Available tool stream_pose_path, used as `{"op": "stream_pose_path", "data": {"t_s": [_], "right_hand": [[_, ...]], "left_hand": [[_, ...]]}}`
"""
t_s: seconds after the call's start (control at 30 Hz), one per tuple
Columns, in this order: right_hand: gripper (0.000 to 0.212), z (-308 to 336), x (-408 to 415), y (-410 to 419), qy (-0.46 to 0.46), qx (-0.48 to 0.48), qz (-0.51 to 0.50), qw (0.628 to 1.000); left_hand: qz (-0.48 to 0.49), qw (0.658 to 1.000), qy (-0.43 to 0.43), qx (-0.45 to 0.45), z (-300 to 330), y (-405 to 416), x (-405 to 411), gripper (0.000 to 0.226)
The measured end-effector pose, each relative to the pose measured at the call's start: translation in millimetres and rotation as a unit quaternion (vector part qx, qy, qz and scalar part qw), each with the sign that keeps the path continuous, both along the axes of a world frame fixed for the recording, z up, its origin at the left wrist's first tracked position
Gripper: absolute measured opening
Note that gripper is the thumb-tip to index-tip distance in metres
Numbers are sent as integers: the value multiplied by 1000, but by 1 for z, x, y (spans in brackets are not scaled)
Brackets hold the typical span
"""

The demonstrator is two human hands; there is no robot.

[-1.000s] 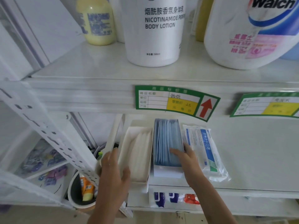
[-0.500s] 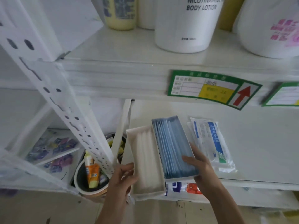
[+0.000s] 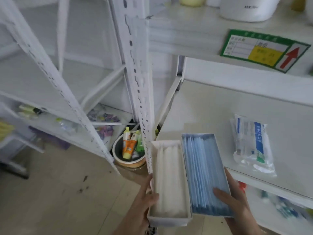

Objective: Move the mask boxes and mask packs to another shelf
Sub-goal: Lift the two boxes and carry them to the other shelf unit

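Nothing legible; green shelf tag (image 3: 264, 50) bears a red arrow

Soft, even daylight, bright and slightly washed out on the white shelving (image 3: 220, 102); hardly any shadows. Motion blur smears everything, and the uprights bend toward the edges.

One head-worn view looks steeply down, close over the shelf (image 3: 211, 106) edge; margins perhaps motion-blurred.
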State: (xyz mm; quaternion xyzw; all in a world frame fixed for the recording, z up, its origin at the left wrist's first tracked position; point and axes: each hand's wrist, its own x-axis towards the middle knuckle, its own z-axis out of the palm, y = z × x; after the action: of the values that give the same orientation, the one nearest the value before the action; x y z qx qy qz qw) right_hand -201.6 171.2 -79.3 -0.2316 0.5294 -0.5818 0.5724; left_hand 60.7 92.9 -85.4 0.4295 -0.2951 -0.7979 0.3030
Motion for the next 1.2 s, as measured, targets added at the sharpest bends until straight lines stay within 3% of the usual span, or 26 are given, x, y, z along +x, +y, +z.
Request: {"op": "stream_pose_path", "data": {"t_s": [0.13, 0.3, 0.4, 0.6, 0.8, 0.97, 1.1, 1.2], "right_hand": [[92, -11, 29, 9, -6, -10, 44, 999], [76, -9, 92, -15, -21, -31, 143, 989], [63, 2, 150, -33, 7, -46, 196, 980], [66, 18, 274, -66, -11, -24, 312, 950], [70, 33, 434, -87, -21, -26, 431, 901], [61, 46, 539, -83, -7, -21, 486, 874], [61, 52, 609, -85, 6, -23, 544, 839], [58, 55, 661, -89, -6, -20, 586, 810]], "left_hand": [[50, 994, -60, -83, -1, 26, 39, 68], [171, 975, -90, -111, -2, 57, 124, 102], [252, 959, -70, -108, 5, 80, 187, 100], [352, 925, -75, -118, 27, 127, 295, 91], [495, 856, -100, -111, 30, 176, 413, 87], [592, 790, -121, -106, 31, 210, 484, 65], [660, 735, -133, -80, 31, 226, 521, 60], [713, 683, -138, -73, 37, 231, 544, 42]]}}
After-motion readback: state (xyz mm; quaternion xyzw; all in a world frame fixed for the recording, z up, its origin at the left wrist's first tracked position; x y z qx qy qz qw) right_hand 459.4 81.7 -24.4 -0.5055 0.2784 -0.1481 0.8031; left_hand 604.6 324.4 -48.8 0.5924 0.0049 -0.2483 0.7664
